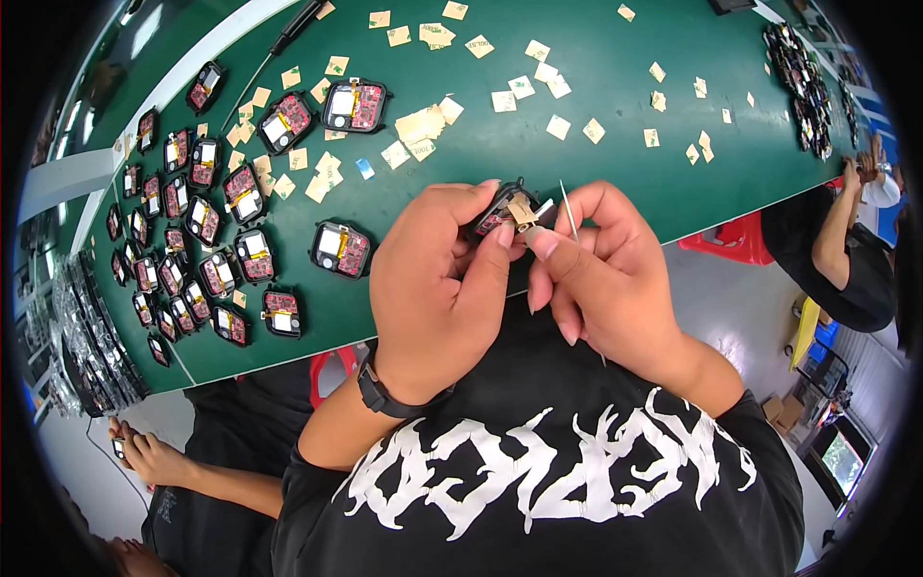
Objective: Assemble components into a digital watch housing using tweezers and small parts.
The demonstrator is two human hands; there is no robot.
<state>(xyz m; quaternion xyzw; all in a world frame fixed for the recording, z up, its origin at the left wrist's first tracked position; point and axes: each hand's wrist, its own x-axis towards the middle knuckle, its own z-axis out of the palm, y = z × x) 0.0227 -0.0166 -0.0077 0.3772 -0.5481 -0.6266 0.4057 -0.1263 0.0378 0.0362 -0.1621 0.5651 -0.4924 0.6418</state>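
A small black case [495, 213], a square of tan tape [522, 208] on it, sits between two bare hands just past the near edge of a green table [577, 29]. The left hand [435, 279], closed around the case's left side, holds it tilted, its long axis apparently rising away to the right. The right hand [606, 264] meets it from the right, thumb and fingers nearly closed, a thin tool [568, 207] held upright among them; whether they also pinch the tape is hidden. Both hands are equally near. Open cases [343, 250] crowd the left, printed paper slips [419, 125] lie beyond, and large white lettering crosses the black shirt [577, 539].
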